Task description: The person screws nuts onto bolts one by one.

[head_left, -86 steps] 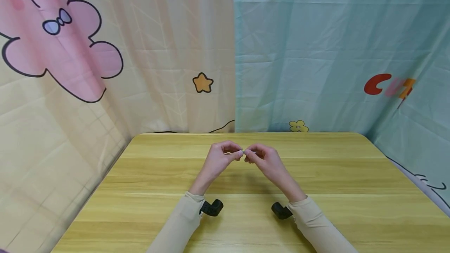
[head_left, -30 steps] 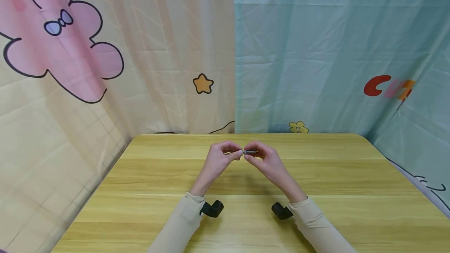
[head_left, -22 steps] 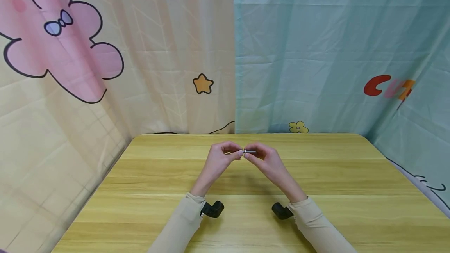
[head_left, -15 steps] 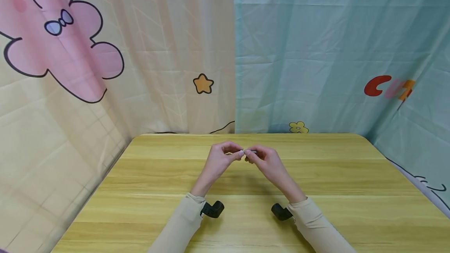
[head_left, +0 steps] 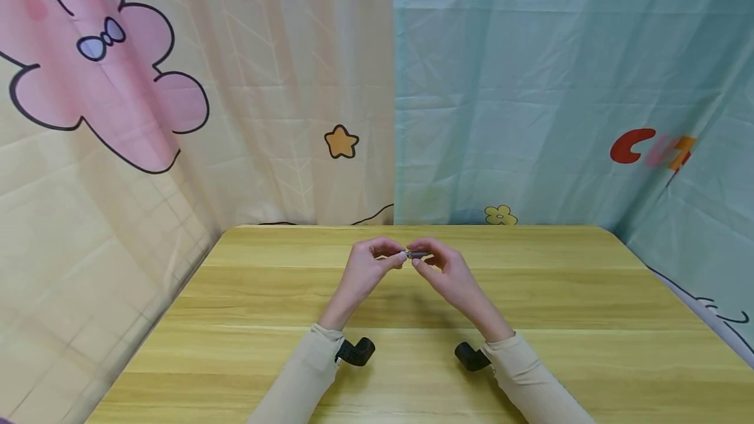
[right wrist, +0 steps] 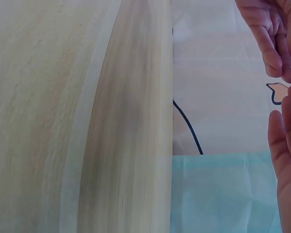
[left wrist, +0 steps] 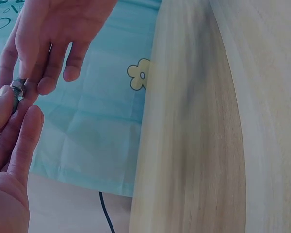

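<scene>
A small metal bolt (head_left: 420, 255) lies roughly level between the two hands, above the far half of the table. My left hand (head_left: 371, 267) pinches one end of it between thumb and fingertips, hiding that end. On the shank sits a shiny hex nut (left wrist: 18, 88), right at the left fingertips in the left wrist view. Around the nut and the bolt's other end, my right hand (head_left: 446, 272) has its thumb and index finger curled, thumb below and index above in the head view. Only a sliver of the bolt shows at the right wrist view's edge.
The wooden table (head_left: 265, 358) fills the lower part of the head view. Patterned curtains (head_left: 506, 84) hang behind it and at both sides. A black camera mount (head_left: 356, 351) juts from the left wrist, and another mount (head_left: 471, 356) from the right.
My right thumb and fingers have parted and closed around the nut repeatedly, showing and covering the bolt's shank. Now they stand slightly wider than half a second ago. My left hand stays in place.
</scene>
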### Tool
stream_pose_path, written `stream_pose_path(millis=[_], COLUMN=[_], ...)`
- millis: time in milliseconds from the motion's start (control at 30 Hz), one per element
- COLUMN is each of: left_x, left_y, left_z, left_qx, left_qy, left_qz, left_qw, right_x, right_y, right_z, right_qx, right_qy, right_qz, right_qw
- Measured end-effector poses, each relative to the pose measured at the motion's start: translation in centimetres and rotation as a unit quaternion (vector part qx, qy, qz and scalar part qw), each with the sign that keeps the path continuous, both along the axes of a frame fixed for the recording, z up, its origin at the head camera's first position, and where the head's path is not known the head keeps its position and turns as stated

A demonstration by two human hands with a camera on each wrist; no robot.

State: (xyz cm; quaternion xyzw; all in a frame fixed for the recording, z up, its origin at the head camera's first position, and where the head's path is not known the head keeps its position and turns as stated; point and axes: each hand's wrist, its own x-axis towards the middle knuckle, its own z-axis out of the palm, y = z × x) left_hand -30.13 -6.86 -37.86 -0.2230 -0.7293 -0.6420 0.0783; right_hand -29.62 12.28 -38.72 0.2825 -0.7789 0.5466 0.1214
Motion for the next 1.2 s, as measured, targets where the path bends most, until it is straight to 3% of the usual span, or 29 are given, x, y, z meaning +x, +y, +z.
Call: stream_pose_path(millis=[133,367,467,567,800,900,1000,1200], left_x=[-0.1,0.0,0.0,0.0,0.2,0.2,0.2,0.1], left_y=[0.0,0.1,0.1,0.1,0.0,0.0,0.0,0.0], left_z=[-0.1,-0.1,-0.1,-0.1,0.1,0.1,0.0,-0.1], left_qx=[0.003,0.004,0.003,0.001,-0.011,-0.013,-0.011,0.001], left_qy=[-0.001,-0.003,-0.003,-0.004,0.0,0.0,-0.002,-0.005], left_qz=[-0.002,-0.009,-0.007,-0.007,-0.007,-0.005,-0.005,-0.003], left_qw=[1.0,0.9999,1.0,1.0,0.9999,0.9999,0.9999,1.0], right_x=[0.1,2.5,2.6,2.6,0.4,0.2,0.2,0.2], right_y=[-0.2,-0.6,-0.6,-0.7,-0.2,-0.1,0.0,0.0], right_z=[0.1,2.7,2.8,2.7,0.0,-0.3,-0.4,-0.3], right_qx=[-0.001,0.004,0.01,0.018,0.021,0.017,0.007,-0.021], right_qy=[0.017,0.008,0.003,0.002,-0.021,-0.037,-0.042,-0.007], right_qz=[0.012,0.008,0.0,-0.01,-0.042,-0.048,-0.042,-0.001], right_qw=[0.9998,0.9999,0.9999,0.9998,0.9986,0.998,0.9982,0.9998])
